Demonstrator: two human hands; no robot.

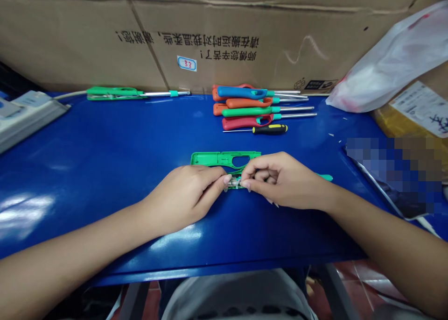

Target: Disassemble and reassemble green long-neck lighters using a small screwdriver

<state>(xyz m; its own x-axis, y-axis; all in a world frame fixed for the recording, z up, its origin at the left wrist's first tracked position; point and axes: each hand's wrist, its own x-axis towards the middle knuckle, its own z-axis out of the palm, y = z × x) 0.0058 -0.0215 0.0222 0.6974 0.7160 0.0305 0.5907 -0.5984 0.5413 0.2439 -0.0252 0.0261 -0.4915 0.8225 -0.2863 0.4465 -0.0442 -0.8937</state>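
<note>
My left hand (191,194) and my right hand (276,180) meet at the middle of the blue table (105,170). Both pinch a small clear part (233,183) that sits in a green lighter body lying under my fingers. The body's teal tip (326,177) sticks out to the right of my right hand. Just behind my hands lies a green half-shell (224,159) of a lighter handle, open side up.
A pile of long-nosed lighters (250,107) in blue, orange, green and red lies behind, with a small black-and-yellow screwdriver (269,129). One green lighter (119,93) lies at the back left. A cardboard box (210,30) walls the back; a white plastic bag (392,63) is right, a grey device (24,117) left.
</note>
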